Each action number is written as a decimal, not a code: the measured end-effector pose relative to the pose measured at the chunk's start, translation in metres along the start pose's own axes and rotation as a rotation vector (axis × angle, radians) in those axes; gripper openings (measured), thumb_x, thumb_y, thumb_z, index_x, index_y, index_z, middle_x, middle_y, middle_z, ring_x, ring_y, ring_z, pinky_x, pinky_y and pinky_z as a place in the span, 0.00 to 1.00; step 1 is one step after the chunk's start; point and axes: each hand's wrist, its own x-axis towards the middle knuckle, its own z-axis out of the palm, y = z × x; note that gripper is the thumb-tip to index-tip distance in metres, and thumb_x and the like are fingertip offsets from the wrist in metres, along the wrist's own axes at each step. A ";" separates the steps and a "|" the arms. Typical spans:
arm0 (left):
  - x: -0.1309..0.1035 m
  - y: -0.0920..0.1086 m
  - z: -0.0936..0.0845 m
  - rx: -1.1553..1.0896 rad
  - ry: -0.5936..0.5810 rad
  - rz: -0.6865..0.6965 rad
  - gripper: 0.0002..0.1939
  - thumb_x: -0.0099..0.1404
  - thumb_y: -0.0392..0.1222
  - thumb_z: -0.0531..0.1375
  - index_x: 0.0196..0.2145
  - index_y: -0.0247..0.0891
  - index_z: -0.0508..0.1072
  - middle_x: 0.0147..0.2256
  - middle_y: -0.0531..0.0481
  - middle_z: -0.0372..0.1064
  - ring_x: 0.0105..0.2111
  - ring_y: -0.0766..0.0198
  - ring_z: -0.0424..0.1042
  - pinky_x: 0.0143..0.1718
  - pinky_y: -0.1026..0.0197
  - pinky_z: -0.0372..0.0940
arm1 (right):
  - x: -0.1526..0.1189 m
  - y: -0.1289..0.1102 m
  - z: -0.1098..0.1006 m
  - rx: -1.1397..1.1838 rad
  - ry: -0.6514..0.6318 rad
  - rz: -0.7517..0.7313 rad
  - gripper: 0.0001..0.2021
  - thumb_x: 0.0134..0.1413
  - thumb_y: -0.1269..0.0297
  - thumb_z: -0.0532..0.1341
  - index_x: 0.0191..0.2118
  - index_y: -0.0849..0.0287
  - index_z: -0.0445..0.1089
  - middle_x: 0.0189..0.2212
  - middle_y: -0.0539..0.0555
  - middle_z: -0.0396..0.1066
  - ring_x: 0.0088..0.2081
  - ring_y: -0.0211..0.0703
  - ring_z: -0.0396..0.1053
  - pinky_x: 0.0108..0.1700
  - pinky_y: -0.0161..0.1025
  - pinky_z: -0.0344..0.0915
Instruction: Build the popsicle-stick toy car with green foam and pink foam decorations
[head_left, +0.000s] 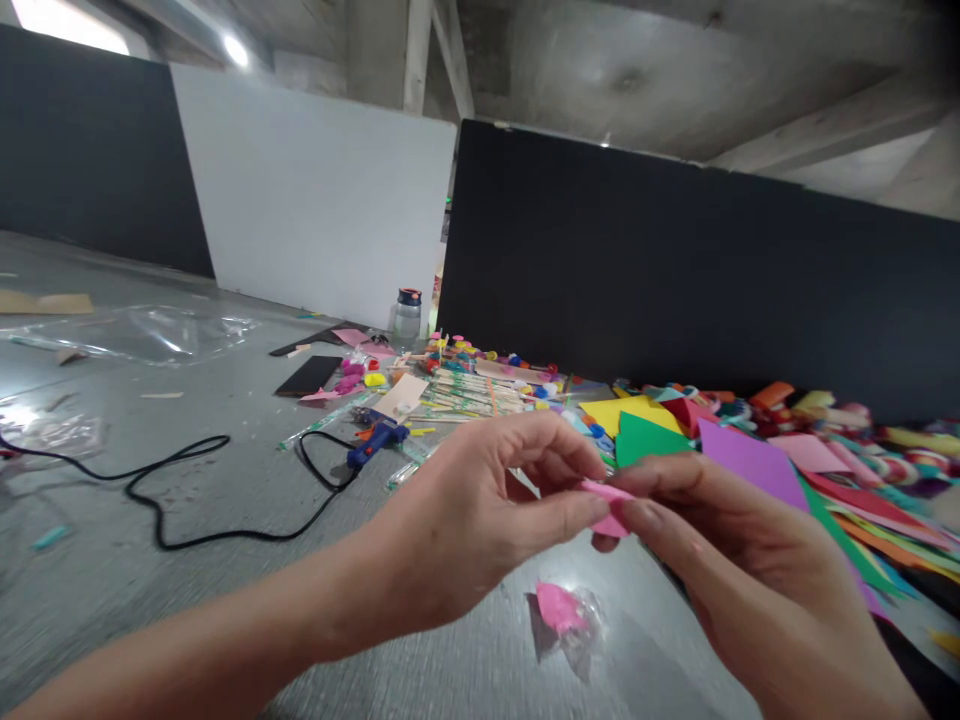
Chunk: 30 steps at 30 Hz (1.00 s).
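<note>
A small pink piece [611, 508] is pinched between both hands, right of the middle of the head view. My left hand [487, 510] grips its left side with thumb and fingers. From the right, the thumb and forefinger of my right hand [739, 560] press on its other edge. Below them on the grey surface lies a second pink piece [559, 608] with clear plastic wrap beside it. Some of the fingertips behind the held piece are hidden.
A blue glue gun [377, 442] with a black cord [247, 540] lies left of centre. Coloured sheets [750, 462] cover the right side. Behind are wooden sticks [476, 392], a bottle [407, 315] and black and white panels. Clear plastic [165, 335] lies far left.
</note>
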 end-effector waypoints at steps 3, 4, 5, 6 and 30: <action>-0.001 -0.001 0.000 0.066 0.008 0.013 0.06 0.67 0.42 0.63 0.34 0.38 0.76 0.31 0.54 0.73 0.31 0.70 0.70 0.32 0.68 0.64 | 0.000 -0.001 0.000 -0.026 0.021 0.009 0.01 0.65 0.60 0.66 0.40 0.48 0.76 0.32 0.46 0.76 0.32 0.34 0.75 0.34 0.21 0.73; -0.001 -0.001 0.000 0.086 0.008 0.012 0.06 0.67 0.42 0.63 0.33 0.38 0.77 0.32 0.54 0.74 0.32 0.70 0.70 0.32 0.67 0.64 | 0.000 -0.001 -0.001 -0.028 0.021 0.003 0.01 0.65 0.60 0.66 0.40 0.47 0.77 0.32 0.46 0.77 0.32 0.35 0.75 0.34 0.21 0.73; -0.001 -0.001 -0.001 0.098 0.010 0.008 0.07 0.67 0.43 0.63 0.33 0.38 0.77 0.32 0.54 0.74 0.32 0.70 0.70 0.32 0.67 0.64 | 0.000 0.000 -0.002 -0.030 0.018 -0.006 0.02 0.65 0.60 0.66 0.40 0.47 0.77 0.32 0.47 0.77 0.31 0.35 0.76 0.33 0.21 0.73; -0.001 0.000 -0.002 0.103 0.011 0.000 0.07 0.67 0.43 0.64 0.33 0.38 0.77 0.32 0.54 0.74 0.32 0.70 0.70 0.32 0.67 0.64 | 0.000 0.000 -0.003 -0.030 0.013 -0.017 0.02 0.65 0.60 0.66 0.40 0.47 0.77 0.32 0.47 0.78 0.31 0.35 0.76 0.32 0.22 0.73; -0.002 0.001 -0.002 0.007 -0.023 -0.090 0.09 0.67 0.46 0.62 0.36 0.37 0.75 0.30 0.54 0.70 0.29 0.70 0.66 0.28 0.67 0.61 | -0.001 0.002 -0.005 -0.025 0.039 0.044 0.04 0.63 0.59 0.68 0.40 0.51 0.77 0.31 0.50 0.75 0.33 0.38 0.74 0.33 0.26 0.74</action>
